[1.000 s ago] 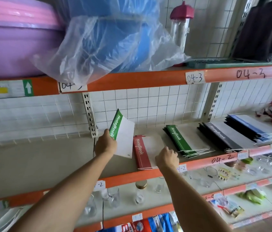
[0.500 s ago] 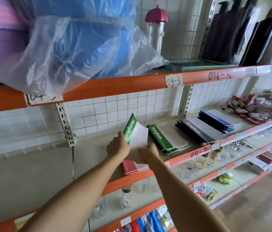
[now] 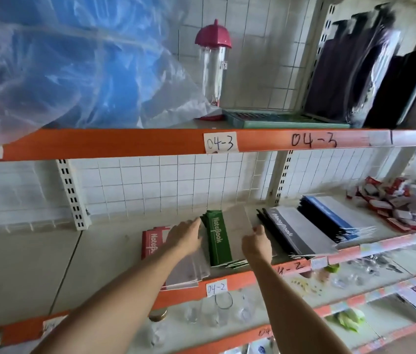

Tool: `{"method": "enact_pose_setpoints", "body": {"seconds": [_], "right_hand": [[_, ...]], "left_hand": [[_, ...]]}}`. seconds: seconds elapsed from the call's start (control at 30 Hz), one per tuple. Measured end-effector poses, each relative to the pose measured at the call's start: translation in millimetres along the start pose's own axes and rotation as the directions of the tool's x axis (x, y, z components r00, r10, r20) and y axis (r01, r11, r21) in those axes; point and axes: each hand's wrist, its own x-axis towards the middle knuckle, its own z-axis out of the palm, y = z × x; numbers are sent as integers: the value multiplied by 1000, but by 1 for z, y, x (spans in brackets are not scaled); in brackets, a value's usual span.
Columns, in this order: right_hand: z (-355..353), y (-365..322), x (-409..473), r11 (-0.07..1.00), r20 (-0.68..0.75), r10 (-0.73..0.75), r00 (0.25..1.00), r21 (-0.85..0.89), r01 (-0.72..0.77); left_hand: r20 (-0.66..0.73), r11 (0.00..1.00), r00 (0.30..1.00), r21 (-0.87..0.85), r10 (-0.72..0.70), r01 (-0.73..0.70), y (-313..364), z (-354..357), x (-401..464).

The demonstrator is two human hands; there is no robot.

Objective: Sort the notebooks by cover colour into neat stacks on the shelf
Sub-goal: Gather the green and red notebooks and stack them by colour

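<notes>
The notebooks are paper with smooth card covers: the green stack (image 3: pixel 217 237) has a faint sheen on its printed band, and the red stack (image 3: pixel 152 241) beside it at the shelf's front edge looks matt. The shelf (image 3: pixel 22 264) is a dull, pale painted board fronted by a glossy orange metal lip (image 3: pixel 232 279) bearing paper labels, with a white wire grid behind. On the upper shelf, a thin, crinkled clear plastic sheet (image 3: pixel 48 80) wraps something blue, and a clear hard-plastic bottle (image 3: pixel 213 72) carries a glossy pink cap.
</notes>
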Motion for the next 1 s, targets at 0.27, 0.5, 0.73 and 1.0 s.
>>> {"method": "enact_pose_setpoints", "body": {"seconds": [0.27, 0.5, 0.73, 1.0], "right_hand": [[-6, 25, 42, 738, 199, -258, 945, -591, 326], [-8, 21, 53, 568, 305, -496, 813, -595, 569], [36, -15, 19, 615, 402, -581, 707, -352, 706], [127, -75, -80, 601, 482, -601, 637, -253, 758]], "left_hand": [[-59, 996, 998, 84, -32, 37, 46, 26, 27], [-71, 991, 996, 119, -59, 67, 50, 32, 27], [-73, 989, 992, 98, -102, 108, -10, 18, -3], [-79, 968, 982, 170, -171, 183, -134, -25, -83]]}}
